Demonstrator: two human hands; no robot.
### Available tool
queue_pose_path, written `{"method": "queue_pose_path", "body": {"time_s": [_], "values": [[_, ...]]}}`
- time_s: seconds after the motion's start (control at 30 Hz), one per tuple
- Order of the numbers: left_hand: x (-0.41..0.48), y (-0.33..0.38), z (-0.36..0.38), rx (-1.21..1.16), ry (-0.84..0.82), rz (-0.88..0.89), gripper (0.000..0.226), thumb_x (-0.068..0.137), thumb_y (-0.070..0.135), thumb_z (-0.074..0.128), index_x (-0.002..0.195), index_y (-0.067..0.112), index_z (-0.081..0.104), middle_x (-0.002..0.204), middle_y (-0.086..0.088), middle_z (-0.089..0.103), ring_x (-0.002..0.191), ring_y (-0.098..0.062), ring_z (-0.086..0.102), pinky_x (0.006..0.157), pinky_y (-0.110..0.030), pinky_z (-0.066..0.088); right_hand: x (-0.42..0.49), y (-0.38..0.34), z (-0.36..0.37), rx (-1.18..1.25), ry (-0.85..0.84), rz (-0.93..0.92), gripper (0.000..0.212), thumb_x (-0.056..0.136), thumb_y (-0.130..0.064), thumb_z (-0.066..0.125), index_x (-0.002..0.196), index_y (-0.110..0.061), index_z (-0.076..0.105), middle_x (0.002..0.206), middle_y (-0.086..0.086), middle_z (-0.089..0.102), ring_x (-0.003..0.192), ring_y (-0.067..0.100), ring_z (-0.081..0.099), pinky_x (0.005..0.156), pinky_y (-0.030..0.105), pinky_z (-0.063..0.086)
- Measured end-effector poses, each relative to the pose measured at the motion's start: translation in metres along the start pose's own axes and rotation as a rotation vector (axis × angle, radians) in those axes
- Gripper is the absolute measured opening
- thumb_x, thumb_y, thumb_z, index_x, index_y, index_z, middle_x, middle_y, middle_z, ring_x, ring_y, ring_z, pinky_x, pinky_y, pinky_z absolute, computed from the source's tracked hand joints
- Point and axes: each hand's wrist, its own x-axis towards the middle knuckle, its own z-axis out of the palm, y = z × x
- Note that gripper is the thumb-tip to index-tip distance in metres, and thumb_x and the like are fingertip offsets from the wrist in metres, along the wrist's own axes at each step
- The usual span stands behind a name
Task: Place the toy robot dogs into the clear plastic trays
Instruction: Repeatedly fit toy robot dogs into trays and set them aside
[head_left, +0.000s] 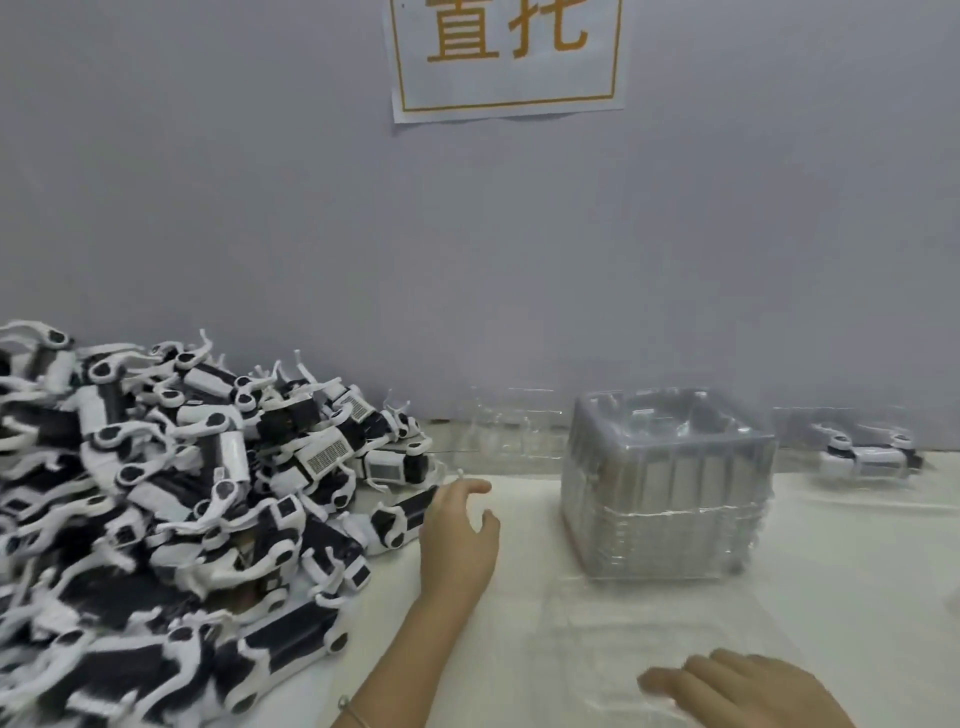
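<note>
Head view: my left hand, fingers loosely spread and holding nothing, is at the toy robot dog on the near edge of the pile. The dog's long axis slants up-right toward my fingertips, perhaps touching them. My right hand rests flat and relaxed on a clear tray.
</note>
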Motion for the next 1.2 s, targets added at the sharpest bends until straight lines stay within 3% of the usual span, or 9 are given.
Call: {"method": "queue_pose_path", "body": {"time_s": [0.2,0.37,0.5,0.63,0.7,0.83,0.97,1.1,1.2], "values": [[0.046,-0.025,-0.030,0.965,-0.186,0.127,0.054,0.091,0.029,0.055,0.142,0.022,0.035,0.140,-0.001,0.045,0.131,-0.021,0.040,0.103,-0.035,0.031,0.043,-0.050,0.030,-0.080,0.044,-0.116,0.041,0.081,-0.031,0.037,0.061,-0.044,0.070,0.054,-0.005,0.018,0.047,0.009,0.013,0.046,0.018,0.008],[0.063,-0.042,-0.045,1.371,-0.295,0.164,0.052,0.094,0.028,0.052,0.141,0.016,0.034,0.136,-0.005,0.055,0.126,-0.025,0.047,0.100,-0.036,0.030,0.049,-0.054,0.036,0.015,-0.110,-0.156,0.033,0.055,-0.053,0.066,0.082,-0.040,0.079,0.050,-0.017,0.051,0.035,0.004,0.044,0.031,0.013,0.032],[0.056,-0.035,-0.057,0.963,-0.146,0.054,0.053,0.093,0.046,0.053,0.138,0.021,0.041,0.124,-0.003,0.062,0.119,-0.025,0.054,0.101,-0.039,0.034,0.044,-0.049,0.017,0.132,-0.028,0.040,0.048,0.087,-0.068,0.040,0.105,-0.039,0.073,0.092,-0.024,0.068,0.076,-0.007,0.064,0.063,0.008,0.048],[0.036,0.014,-0.077,-0.550,-0.037,-0.297,0.040,0.078,0.018,0.080,0.114,0.014,0.062,0.097,-0.002,0.073,0.082,-0.014,0.069,0.064,-0.025,0.054,0.052,-0.054,-0.004,0.879,0.148,0.661,0.029,0.080,-0.042,0.075,0.106,-0.050,0.066,0.097,-0.018,0.071,0.088,0.003,0.065,0.070,0.016,0.052],[0.015,0.033,-0.078,-0.779,-0.067,-0.153,0.027,0.076,0.009,0.081,0.097,0.016,0.068,0.093,-0.007,0.075,0.084,-0.021,0.071,0.069,-0.035,0.060,0.062,-0.051,-0.009,1.169,0.216,0.907,0.023,0.078,-0.029,0.073,0.099,-0.039,0.072,0.090,0.000,0.072,0.074,0.013,0.067,0.059,0.028,0.057],[-0.031,0.058,-0.070,-0.216,0.053,0.657,0.042,0.077,0.021,0.080,0.106,0.040,0.057,0.107,0.008,0.068,0.101,-0.007,0.063,0.093,-0.022,0.046,0.081,-0.038,-0.024,1.717,-0.086,1.139,0.055,0.076,-0.056,0.062,0.115,-0.018,0.068,0.100,0.018,0.072,0.079,0.034,0.070,0.055,0.042,0.056],[-0.058,0.064,-0.063,0.426,0.223,1.337,0.028,0.094,0.009,0.057,0.115,0.024,0.066,0.111,0.005,0.072,0.107,-0.019,0.065,0.102,-0.038,0.039,0.078,-0.020,-0.025,1.733,-0.430,1.036,0.072,0.066,-0.074,0.061,0.109,-0.017,0.073,0.112,0.020,0.069,0.095,0.038,0.068,0.069,0.044,0.057],[-0.060,0.050,-0.074,0.541,0.172,1.312,0.049,0.081,0.029,0.076,0.128,0.029,0.063,0.145,-0.002,0.051,0.134,-0.024,0.043,0.113,-0.045,0.023,0.063,-0.015,-0.024,1.890,-0.488,0.860,0.055,0.075,-0.042,0.074,0.121,-0.012,0.066,0.107,0.014,0.065,0.089,0.028,0.066,0.074,0.037,0.056],[-0.058,0.030,-0.093,0.272,-0.174,0.857,0.068,0.078,0.057,0.067,0.139,0.040,0.044,0.159,0.007,0.023,0.148,-0.016,0.016,0.119,-0.046,0.012,0.052,-0.009,-0.021,1.877,-0.263,0.962,0.043,0.072,-0.014,0.066,0.114,-0.007,0.069,0.100,0.017,0.064,0.088,0.031,0.061,0.069,0.035,0.056]]}}
